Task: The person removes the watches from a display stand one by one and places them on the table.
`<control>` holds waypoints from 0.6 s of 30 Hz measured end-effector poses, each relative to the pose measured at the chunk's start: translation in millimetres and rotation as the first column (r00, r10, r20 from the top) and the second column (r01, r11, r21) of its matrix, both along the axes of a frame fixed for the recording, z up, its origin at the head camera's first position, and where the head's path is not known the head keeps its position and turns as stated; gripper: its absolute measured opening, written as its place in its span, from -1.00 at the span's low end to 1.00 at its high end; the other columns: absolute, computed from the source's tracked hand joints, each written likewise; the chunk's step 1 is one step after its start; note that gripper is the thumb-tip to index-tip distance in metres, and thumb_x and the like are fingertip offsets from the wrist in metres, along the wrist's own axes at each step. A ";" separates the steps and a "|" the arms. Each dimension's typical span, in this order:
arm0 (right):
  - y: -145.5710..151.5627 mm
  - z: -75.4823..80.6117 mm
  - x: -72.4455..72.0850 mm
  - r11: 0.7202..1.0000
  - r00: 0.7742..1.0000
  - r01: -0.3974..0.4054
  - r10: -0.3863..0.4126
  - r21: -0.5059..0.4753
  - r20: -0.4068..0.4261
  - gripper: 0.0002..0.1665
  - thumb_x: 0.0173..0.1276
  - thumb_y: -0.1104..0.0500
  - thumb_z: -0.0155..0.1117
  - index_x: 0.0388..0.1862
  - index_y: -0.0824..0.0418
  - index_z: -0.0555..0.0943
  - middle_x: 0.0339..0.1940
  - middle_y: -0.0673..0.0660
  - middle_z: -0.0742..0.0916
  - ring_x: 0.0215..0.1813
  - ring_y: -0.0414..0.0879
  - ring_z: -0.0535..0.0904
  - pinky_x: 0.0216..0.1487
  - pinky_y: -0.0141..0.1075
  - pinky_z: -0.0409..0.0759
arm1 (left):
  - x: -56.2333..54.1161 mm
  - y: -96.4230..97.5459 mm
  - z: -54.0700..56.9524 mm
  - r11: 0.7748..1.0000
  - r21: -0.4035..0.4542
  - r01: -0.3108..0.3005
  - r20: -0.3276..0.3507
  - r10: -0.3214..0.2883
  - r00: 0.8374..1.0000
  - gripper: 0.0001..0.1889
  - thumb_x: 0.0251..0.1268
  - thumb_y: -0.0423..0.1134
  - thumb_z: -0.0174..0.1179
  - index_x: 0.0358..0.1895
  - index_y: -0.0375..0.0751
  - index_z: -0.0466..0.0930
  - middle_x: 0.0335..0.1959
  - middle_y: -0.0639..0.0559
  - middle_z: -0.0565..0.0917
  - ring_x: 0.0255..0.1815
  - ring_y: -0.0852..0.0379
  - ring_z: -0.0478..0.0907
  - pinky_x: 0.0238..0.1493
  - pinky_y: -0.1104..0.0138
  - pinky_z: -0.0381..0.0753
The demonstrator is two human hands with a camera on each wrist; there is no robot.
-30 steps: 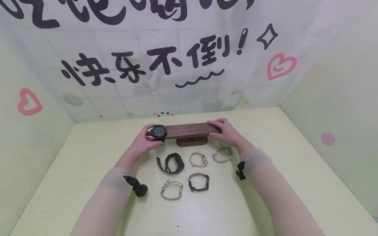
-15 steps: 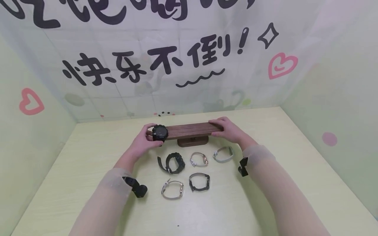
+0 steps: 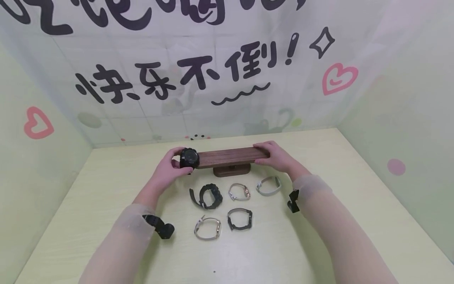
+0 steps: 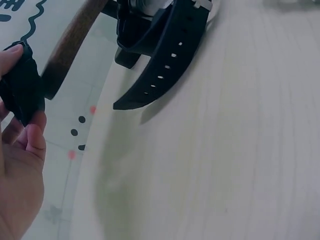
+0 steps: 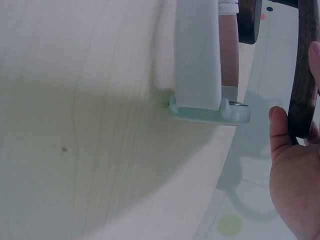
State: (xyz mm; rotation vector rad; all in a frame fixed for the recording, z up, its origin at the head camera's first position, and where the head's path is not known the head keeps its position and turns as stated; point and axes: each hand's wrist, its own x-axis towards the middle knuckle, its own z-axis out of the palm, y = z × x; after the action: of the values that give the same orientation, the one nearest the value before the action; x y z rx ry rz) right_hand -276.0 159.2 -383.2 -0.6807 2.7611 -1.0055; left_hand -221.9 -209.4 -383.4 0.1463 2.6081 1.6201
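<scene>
At the left end of a dark wooden watch stand (image 3: 227, 157), my left hand (image 3: 166, 170) holds a black digital watch (image 3: 189, 157) between thumb and fingers. In the left wrist view this watch (image 4: 22, 87) sits just past the tip of the wooden bar (image 4: 70, 55); whether its strap still encircles the bar is hidden. My right hand (image 3: 278, 157) grips the bar's right end, thumb in front and fingers behind. In the right wrist view that bar end (image 5: 303, 90) lies between thumb and fingers. The stand's oval base (image 3: 231, 170) shows below the bar.
On the table before the stand lie a black watch with its strap undone (image 3: 211, 197), a slim white-strapped watch (image 3: 239, 192), a pale watch (image 3: 268, 186), a light-banded watch (image 3: 207, 228) and another black watch (image 3: 240, 219). Behind stands a printed wall sheet (image 3: 198, 118).
My left hand has shifted slightly left with the black digital watch, which now sits at the bar's very end. My right hand keeps its grip on the right end.
</scene>
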 end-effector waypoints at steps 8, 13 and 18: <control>2.9 1.3 -0.5 1.000 1.000 0.028 -0.028 0.009 0.005 -0.20 0.18 0.02 0.39 0.37 0.15 0.32 0.23 0.29 0.38 0.24 0.15 0.31 0.33 -0.01 0.21 | 1.3 7.2 9.2 1.000 -0.009 -0.010 -0.050 0.010 0.999 -0.15 -0.04 -0.17 0.44 0.36 -0.14 0.18 0.11 -0.10 0.37 -0.30 0.02 0.39 -0.39 0.31 0.45; 6.7 0.2 -0.7 0.999 0.999 0.037 -0.037 0.001 0.000 -0.21 0.18 0.05 0.39 0.36 0.20 0.33 0.20 0.31 0.41 0.21 0.15 0.33 0.31 -0.01 0.24 | 6.5 17.5 17.9 0.999 -0.034 0.005 -0.082 -0.008 0.997 -0.16 -0.09 -0.19 0.46 0.32 -0.20 0.23 0.03 -0.13 0.40 -0.33 0.01 0.38 -0.42 0.29 0.45; 10.5 0.5 0.3 0.999 0.999 0.042 -0.042 -0.008 0.000 -0.22 0.19 0.07 0.39 0.35 0.23 0.34 0.19 0.31 0.43 0.22 0.14 0.32 0.29 -0.01 0.25 | 11.2 28.8 22.5 0.998 -0.059 0.027 -0.114 -0.033 0.993 -0.18 -0.13 -0.18 0.48 0.29 -0.19 0.28 -0.05 -0.13 0.42 -0.35 0.02 0.37 -0.43 0.27 0.46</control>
State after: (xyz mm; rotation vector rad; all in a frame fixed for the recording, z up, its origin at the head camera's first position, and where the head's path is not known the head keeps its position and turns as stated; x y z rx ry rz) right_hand -275.7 169.7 -382.6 -0.6270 2.7840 -1.0248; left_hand -210.7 -180.6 -361.0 0.2819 2.7196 1.5699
